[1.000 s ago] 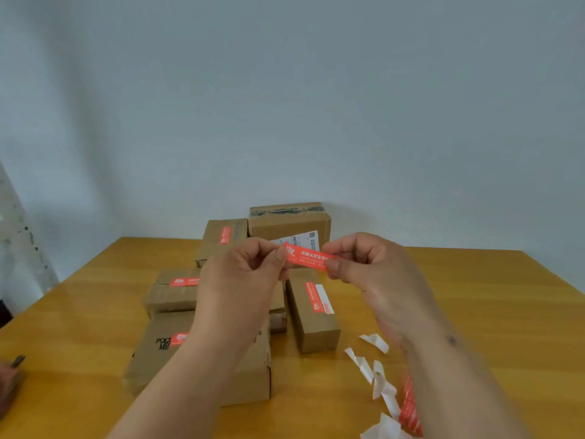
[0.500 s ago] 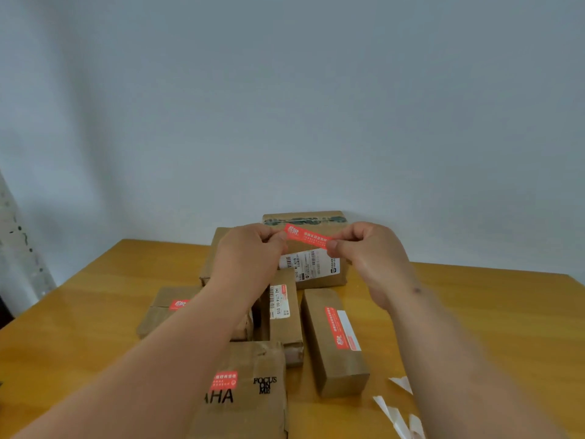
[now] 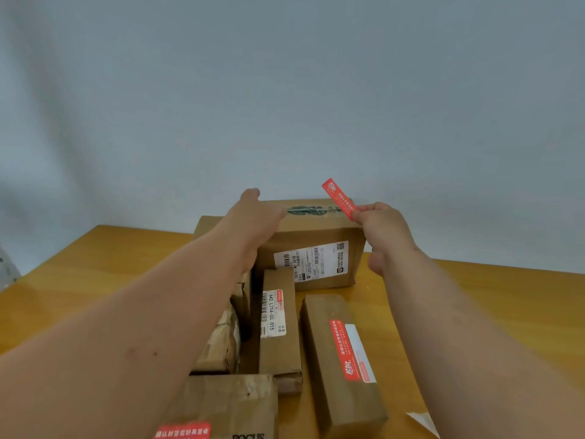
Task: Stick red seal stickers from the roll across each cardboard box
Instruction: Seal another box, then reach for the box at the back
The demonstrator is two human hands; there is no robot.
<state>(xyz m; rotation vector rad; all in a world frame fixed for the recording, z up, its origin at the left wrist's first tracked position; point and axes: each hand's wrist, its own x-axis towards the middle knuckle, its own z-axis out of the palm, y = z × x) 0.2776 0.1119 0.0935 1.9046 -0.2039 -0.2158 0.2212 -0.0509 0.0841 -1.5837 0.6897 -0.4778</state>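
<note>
A red seal sticker (image 3: 337,198) stands up in the air, pinched at its lower end by my right hand (image 3: 384,229) above the far right corner of the big cardboard box (image 3: 316,232). This box has a white shipping label on its front and dark tape along its top. My left hand (image 3: 258,218) lies on the box's top left part, fingers reaching over it. Nearer boxes carry red stickers: a long one (image 3: 343,356) at the right and a low one (image 3: 221,407) at the bottom edge.
A narrow box with a barcode label (image 3: 278,321) lies between the others on the yellow wooden table (image 3: 474,305). More boxes are partly hidden under my left forearm. A white scrap of backing paper (image 3: 422,421) lies at the lower right. A grey wall stands behind.
My left hand let go of the sticker and went onto the big box's top. My right hand now holds the sticker alone, tilted upward. The view moved closer to the boxes.
</note>
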